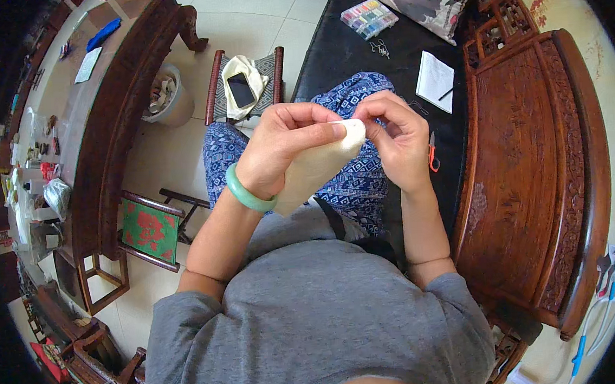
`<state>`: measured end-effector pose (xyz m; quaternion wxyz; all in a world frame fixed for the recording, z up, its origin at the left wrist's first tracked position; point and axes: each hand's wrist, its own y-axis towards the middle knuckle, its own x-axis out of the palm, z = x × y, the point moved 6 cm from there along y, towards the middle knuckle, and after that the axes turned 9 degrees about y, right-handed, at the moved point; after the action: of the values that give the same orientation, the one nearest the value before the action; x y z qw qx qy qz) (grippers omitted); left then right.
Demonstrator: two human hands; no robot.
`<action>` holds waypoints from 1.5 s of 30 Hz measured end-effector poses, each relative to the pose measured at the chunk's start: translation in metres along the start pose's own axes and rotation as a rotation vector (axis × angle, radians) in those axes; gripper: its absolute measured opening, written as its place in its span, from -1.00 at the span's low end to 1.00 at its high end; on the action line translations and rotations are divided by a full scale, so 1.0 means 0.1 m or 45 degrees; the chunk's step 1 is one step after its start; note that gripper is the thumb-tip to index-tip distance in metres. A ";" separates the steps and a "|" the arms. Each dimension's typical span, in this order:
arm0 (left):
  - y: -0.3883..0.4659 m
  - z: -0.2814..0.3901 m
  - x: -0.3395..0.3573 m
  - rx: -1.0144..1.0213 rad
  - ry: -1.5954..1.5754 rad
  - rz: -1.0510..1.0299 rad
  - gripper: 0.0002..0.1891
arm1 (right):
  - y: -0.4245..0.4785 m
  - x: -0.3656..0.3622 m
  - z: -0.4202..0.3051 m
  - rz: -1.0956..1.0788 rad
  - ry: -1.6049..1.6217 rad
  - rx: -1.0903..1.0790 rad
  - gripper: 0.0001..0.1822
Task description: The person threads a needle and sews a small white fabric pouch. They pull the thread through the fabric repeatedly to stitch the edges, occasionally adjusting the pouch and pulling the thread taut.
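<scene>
A piece of cream cloth [311, 170] is folded over the fingers of my left hand [289, 145], its thumb pressing on top near the upper edge. A pale green bangle [247, 191] circles the left wrist. My right hand [396, 134] meets the cloth's rounded upper corner, thumb and forefinger pinched together; whether a needle or thread is between them is too small to tell. Orange-handled scissors [433, 158] lie on the black seat to the right of that hand. Both hands are above my lap, over blue patterned trousers [357, 189].
On the black seat [330, 48] lie a clear box of coloured threads [369, 18], metal clips [380, 48], a white notepad [434, 81] with a black pen, and a cushion [422, 0]. A folding stool [216, 86] bears cloth and a phone [241, 90]. A bin [175, 102] stands by the wooden table [120, 71].
</scene>
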<state>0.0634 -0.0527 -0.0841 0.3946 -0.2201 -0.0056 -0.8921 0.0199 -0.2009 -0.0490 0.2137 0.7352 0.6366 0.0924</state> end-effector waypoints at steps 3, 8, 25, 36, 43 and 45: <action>0.00 0.00 0.00 0.007 0.002 0.002 -0.86 | 0.00 -0.01 0.01 0.003 -0.013 -0.008 -0.93; 0.00 -0.01 -0.01 0.009 0.016 0.018 -0.87 | -0.01 -0.01 0.01 0.011 -0.034 0.007 -0.94; 0.02 -0.01 0.01 0.009 0.042 -0.024 -0.89 | 0.00 -0.01 -0.01 0.029 -0.020 -0.030 -0.93; 0.05 -0.08 -0.01 -0.039 -0.008 -0.037 -0.87 | 0.02 0.02 -0.01 0.031 0.016 -0.046 -0.90; 0.04 -0.06 -0.01 -0.023 -0.017 -0.031 -0.87 | 0.03 0.01 0.04 0.038 0.003 -0.051 -0.89; 0.04 -0.06 -0.01 -0.043 -0.021 -0.041 -0.86 | 0.02 -0.01 0.07 0.049 0.011 -0.046 -0.89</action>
<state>0.0645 -0.0556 -0.0910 0.3765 -0.2340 0.0028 -0.8964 0.0246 -0.2039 -0.0543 0.2224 0.7430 0.6215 0.1110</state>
